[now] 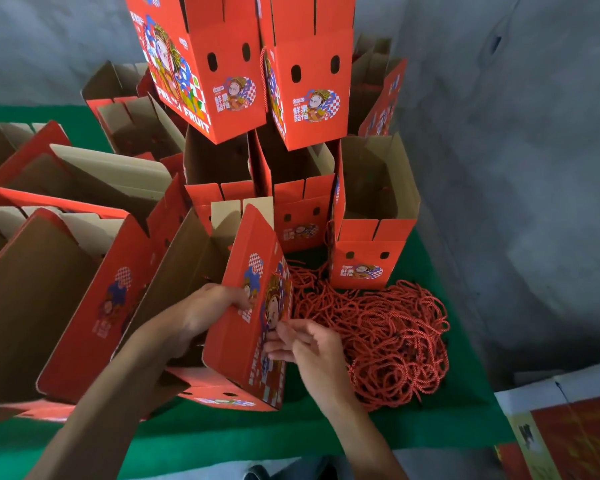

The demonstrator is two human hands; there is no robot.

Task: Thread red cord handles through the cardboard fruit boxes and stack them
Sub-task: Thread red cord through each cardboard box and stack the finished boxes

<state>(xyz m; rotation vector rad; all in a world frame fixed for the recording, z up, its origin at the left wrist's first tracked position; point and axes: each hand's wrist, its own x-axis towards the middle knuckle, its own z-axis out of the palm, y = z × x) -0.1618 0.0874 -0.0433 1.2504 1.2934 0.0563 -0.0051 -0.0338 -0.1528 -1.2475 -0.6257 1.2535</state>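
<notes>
At frame centre the left hand [219,306] is gripping the box [253,306] to steady it while the right hand [309,344] is seemingly pinching a cord [280,318] against its panel for threading.

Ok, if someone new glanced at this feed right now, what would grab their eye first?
Probably the tall stack of red fruit boxes rising at top centre, cartoon prints facing the camera. Next, the tangled pile of red cords on the green table cover at right. In front, the left hand grips the tilted fruit box while the right hand pinches a cord end against its printed side.
</notes>
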